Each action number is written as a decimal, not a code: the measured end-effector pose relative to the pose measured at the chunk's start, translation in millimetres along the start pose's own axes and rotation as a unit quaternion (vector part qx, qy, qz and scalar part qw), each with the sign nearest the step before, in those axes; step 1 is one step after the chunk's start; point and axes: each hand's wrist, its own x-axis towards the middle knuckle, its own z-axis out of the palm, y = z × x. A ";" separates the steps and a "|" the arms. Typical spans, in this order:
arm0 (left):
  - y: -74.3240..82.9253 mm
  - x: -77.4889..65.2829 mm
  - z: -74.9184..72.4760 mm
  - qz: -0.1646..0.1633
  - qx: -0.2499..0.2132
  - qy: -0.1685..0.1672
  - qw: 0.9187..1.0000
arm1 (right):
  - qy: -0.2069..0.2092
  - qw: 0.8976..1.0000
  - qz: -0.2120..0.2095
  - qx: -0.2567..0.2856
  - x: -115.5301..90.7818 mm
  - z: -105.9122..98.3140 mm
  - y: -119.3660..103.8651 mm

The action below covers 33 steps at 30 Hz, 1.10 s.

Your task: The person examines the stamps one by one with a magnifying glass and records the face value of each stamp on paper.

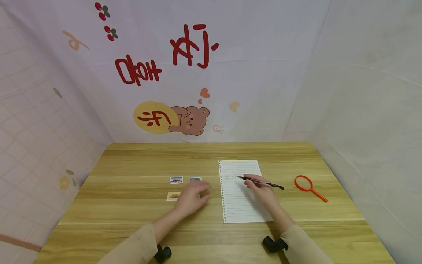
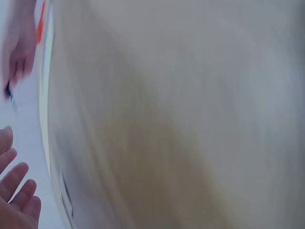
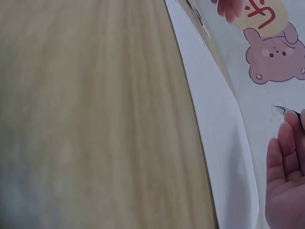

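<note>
The right hand (image 1: 262, 192) pinches a black-and-clear pen (image 1: 263, 182) between thumb and fingers. The pen lies over the upper half of a lined sheet (image 1: 239, 207); its nib points toward 9 to 10 o'clock, its tail toward 3 to 4 o'clock. Faint handwriting (image 1: 230, 177) runs at the 9 o'clock side of the nib. In the right wrist view, the nib shows against the wall (image 1: 263, 80), clear of the sheet.

The left hand (image 1: 192, 197) is at 9 o'clock from the sheet and grips nothing; its fingers are slightly apart and loosely bent. Three small printed cards surround it: a building card (image 1: 176, 180) at 10 to 11 o'clock, a blue-green card (image 1: 195, 179) at 12 o'clock, and a yellow card (image 1: 173, 197) at 9 o'clock, partly covered by the hand. Contact with this card cannot be determined.

An orange-red magnifying glass (image 1: 316, 193) rests on the wooden table (image 1: 148, 165) at 3 o'clock from the sheet, handle toward 4 o'clock.
</note>
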 end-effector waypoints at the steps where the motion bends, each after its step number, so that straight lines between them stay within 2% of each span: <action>1: 3.3 -0.1 4.3 0.007 0.006 -0.010 1.000 | 0.002 1.000 0.000 0.004 1.8 2.2 4.3; 5: 14.4 -1.0 19.2 0.023 0.021 -0.052 0.998 | 0.011 1.000 0.001 0.021 7.4 10.2 16.9; 9: 21.4 -1.1 29.8 0.028 0.028 -0.087 0.995 | 0.017 1.000 0.010 0.004 8.8 16.5 18.7; 14: 24.9 -0.3 34.8 0.030 0.043 -0.107 0.993 | 0.037 0.998 0.040 -0.026 8.4 21.2 16.8; 20: 24.2 0.2 37.2 0.027 0.087 -0.139 0.986 | 0.040 0.997 0.038 -0.046 11.8 24.4 17.3; 28: 21.1 -1.4 40.3 0.051 0.116 -0.134 0.983 | 0.034 0.995 0.032 -0.084 16.7 32.6 19.1; 33: 19.4 -2.0 41.5 0.054 0.125 -0.133 0.982 | 0.035 0.994 0.025 -0.098 17.7 37.3 18.7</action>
